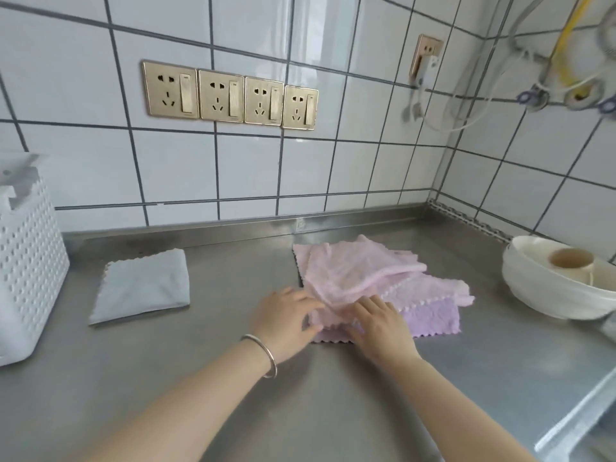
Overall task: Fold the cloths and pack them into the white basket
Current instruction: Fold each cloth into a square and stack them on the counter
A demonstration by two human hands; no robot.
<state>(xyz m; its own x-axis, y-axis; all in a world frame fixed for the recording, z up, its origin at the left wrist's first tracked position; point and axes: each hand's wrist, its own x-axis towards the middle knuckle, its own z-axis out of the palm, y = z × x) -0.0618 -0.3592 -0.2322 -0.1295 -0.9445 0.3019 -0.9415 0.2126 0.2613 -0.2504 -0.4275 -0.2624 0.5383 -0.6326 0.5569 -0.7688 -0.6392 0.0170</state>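
A pile of pink cloths (pixel 356 271) lies rumpled on the steel counter, over a purple cloth (pixel 433 318) with a scalloped edge. My left hand (pixel 286 320) pinches the near left corner of the top pink cloth. My right hand (pixel 380 323) grips the same cloth's near edge beside it. A folded grey cloth (pixel 143 286) lies flat to the left. The white perforated basket (pixel 26 261) stands at the far left edge of the view; its inside is hidden.
The steel counter (pixel 253 378) runs to a tiled wall with a row of sockets (pixel 230 96). A white bowl (pixel 553 285) holding a small cup (pixel 571 260) sits at the right. The counter's edge drops off at the lower right. Hoses hang at the upper right.
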